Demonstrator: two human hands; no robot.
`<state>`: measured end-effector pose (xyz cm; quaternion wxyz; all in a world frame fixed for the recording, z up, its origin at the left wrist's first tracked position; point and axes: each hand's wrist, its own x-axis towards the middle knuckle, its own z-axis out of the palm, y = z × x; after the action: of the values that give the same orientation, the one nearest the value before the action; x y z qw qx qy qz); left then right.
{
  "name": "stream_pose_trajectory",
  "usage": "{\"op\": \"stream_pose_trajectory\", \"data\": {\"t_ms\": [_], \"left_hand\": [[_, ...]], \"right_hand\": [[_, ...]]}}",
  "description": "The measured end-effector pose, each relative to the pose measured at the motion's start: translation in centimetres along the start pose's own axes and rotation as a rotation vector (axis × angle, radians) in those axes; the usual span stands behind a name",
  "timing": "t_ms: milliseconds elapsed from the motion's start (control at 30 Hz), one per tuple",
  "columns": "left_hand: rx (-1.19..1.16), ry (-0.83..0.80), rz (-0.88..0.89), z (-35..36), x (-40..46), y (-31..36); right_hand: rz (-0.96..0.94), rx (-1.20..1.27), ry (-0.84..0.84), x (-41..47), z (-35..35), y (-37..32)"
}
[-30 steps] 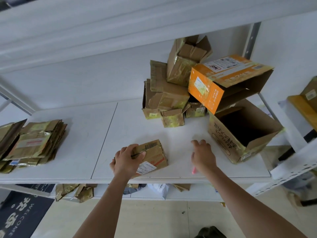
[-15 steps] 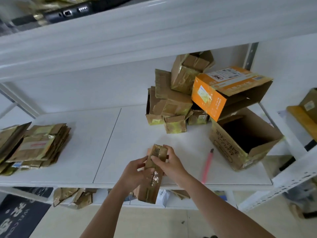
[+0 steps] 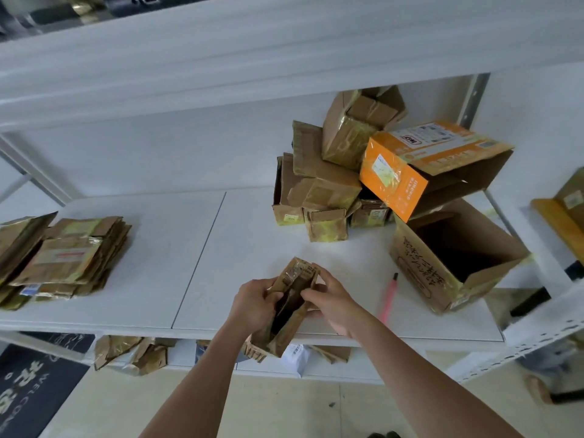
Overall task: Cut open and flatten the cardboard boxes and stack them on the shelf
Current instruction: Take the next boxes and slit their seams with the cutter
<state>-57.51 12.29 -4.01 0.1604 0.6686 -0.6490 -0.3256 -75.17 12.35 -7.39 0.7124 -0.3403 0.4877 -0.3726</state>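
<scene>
at six o'clock, over the white shelf (image 3: 221,248) edge, left hand (image 3: 252,306) and right hand (image 3: 331,303) both grip a small brown taped cardboard box (image 3: 289,306), flattening it; next, carry it to the nine o'clock flattened stack (image 3: 63,254).

Both arms are stretched forward. The left hand (image 3: 252,303) at 9 o'clock and the right hand (image 3: 331,303) at 3 o'clock are curled around a box (image 3: 286,314).
</scene>
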Motion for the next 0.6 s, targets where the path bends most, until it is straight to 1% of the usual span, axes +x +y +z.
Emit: {"op": "stream_pose_trajectory", "data": {"t_ms": [133,200,233,267,333,367,400,467,533,567,600], "left_hand": [[0.000,-0.004,-0.039,-0.3,0.4,-0.2],[0.003,-0.012,-0.034,-0.2,0.5,-0.2],[0.000,-0.016,-0.029,-0.2,0.5,-0.2],[-0.002,-0.020,-0.021,-0.1,0.4,-0.1],[0.013,-0.016,-0.006,0.2,0.3,-0.1],[0.028,-0.006,0.003,0.3,0.2,-0.2],[0.029,0.006,0.009,0.4,-0.1,-0.3],[-0.039,0.013,0.008,0.7,-0.6,-0.5],[-0.182,0.016,0.002,0.9,-1.0,-0.4],[-0.209,0.040,0.020,0.8,-1.0,-0.3],[-0.176,0.069,0.050,0.9,-1.0,-0.3]], "right_hand": [[0.005,0.113,-0.060,-0.5,-1.5,0.7],[-0.005,0.098,-0.048,-0.7,-1.7,0.8],[-0.029,0.039,-0.020,-0.8,-1.8,0.7],[-0.069,-0.073,0.021,-0.9,-2.0,0.6],[-0.179,-0.370,0.082,-0.8,-2.4,0.1],[-0.235,-0.480,0.081,-0.7,-2.6,-0.1],[-0.276,-0.536,0.069,-0.6,-2.6,-0.3],[-0.298,-0.541,0.055,-0.5,-2.5,-0.4],[-0.295,-0.532,0.085,-0.4,-2.6,-0.6],[-0.296,-0.534,0.098,-0.3,-2.8,-0.6],[-0.296,-0.536,0.106,-0.3,-2.9,-0.5]]}}
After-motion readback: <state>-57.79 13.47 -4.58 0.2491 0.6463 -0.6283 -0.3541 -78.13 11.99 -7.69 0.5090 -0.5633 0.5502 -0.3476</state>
